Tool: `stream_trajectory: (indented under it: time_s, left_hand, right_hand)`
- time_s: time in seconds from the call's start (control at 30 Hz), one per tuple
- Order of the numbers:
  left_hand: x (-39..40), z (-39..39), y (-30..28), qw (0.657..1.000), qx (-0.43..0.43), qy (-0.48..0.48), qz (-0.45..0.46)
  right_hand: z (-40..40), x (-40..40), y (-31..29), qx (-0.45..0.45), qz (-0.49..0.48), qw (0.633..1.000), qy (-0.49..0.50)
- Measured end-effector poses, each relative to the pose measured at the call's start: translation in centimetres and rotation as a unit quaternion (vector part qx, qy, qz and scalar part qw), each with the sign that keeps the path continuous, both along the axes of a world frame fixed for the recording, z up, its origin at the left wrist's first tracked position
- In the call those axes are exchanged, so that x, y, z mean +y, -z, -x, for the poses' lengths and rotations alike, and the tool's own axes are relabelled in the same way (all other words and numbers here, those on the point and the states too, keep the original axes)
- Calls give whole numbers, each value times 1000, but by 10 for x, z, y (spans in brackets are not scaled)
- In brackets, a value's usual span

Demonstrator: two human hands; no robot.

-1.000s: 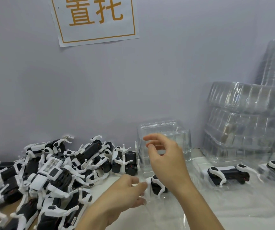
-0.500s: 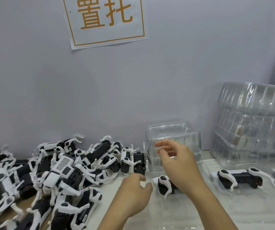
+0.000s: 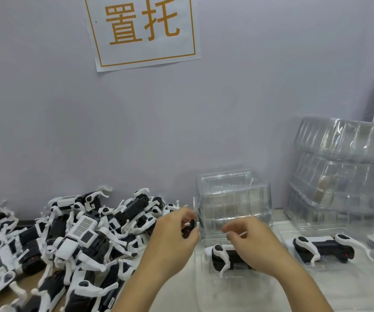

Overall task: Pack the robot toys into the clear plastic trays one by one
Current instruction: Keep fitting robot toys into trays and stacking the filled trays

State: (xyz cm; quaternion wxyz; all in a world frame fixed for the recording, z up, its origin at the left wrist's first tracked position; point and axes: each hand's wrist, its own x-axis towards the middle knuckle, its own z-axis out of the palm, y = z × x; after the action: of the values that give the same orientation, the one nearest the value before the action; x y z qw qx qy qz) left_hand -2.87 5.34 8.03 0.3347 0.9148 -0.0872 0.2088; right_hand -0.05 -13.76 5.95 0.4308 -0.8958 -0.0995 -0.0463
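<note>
Robot toys (image 3: pixel 73 239), black with white legs, lie heaped at the left below a wall sign (image 3: pixel 144 30); one (image 3: pixel 226 258) sits in a clear tray (image 3: pixel 206 287), with stacked trays (image 3: pixel 233 199) behind it. The left hand (image 3: pixel 172 242) pinches a toy (image 3: pixel 188 228) at the pile's edge, while the right hand (image 3: pixel 253 246), fingers curled, pinches a white leg (image 3: pixel 240 234).

The table (image 3: pixel 181 289) is pale, with a wall behind it. A heap of toys (image 3: pixel 69 239) lies on it left of the left fingers (image 3: pixel 188 216), and a clear box (image 3: pixel 233 199) stands just behind the right fingers (image 3: pixel 235 228). Right of those fingers lies a tray (image 3: pixel 330 264) with one toy (image 3: pixel 323 246) in it, and behind it a stack of trays (image 3: pixel 343 170) stands at the wall.
</note>
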Motion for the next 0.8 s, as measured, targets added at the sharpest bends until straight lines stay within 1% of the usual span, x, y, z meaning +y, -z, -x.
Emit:
stream_trajectory:
  time_s: [0.07,0.17,0.27,0.33,0.4,0.43,0.5,0.7,0.8]
  left_hand:
    - [-8,-14,-10,998,-15,29,-62]
    - [-24,-40,-24,989,-12,50,-140]
    - [-42,-65,-32,971,-13,64,-231]
    - [-52,-81,-34,955,6,69,-288]
    - [-61,-95,-36,946,37,73,-315]
    - [-64,-100,-37,948,50,75,-305]
    - [-67,-108,-37,961,57,81,-257]
    - [-56,-116,-47,988,15,62,-140]
    - [-47,-117,-60,996,5,53,-76]
  right_hand:
    - [-1,-1,1,4,10,1000,-1]
    - [-1,-3,3,4,11,1000,2]
    - [-2,-3,5,3,9,1000,5]
    - [-2,-2,5,5,12,1000,2]
    - [-3,-2,6,5,8,1000,4]
    - [-4,-2,7,4,6,1000,6]
    - [-5,-2,9,5,-4,1000,12]
    - [-5,0,10,12,-109,993,42]
    - [-4,2,9,15,-138,989,55]
